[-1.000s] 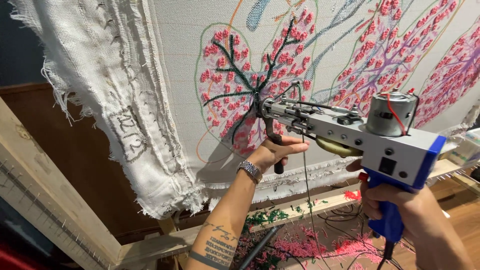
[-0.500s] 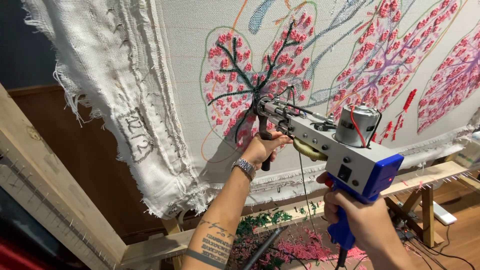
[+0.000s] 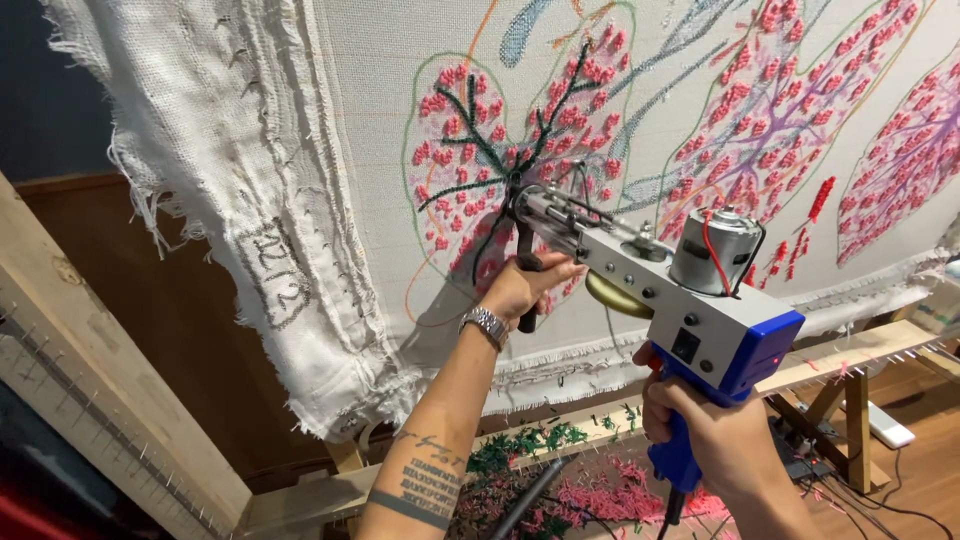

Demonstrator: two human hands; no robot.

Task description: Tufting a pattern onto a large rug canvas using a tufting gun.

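I count one tufting gun at the one stretched cloth, two hands on that gun, left hand and right hand, one wristwatch below the gun, one wooden frame, three pink leaf shapes above the gun.

Bare forearms, silver metal wristwatch on left wrist, dark band and script tattoos on left forearm

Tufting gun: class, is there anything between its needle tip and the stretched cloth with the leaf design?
Nothing visible. The tufting gun has its tip right at the cloth, on the dark green veins. The left hand holds the front handle below the barrel; the right hand holds the blue rear handle.
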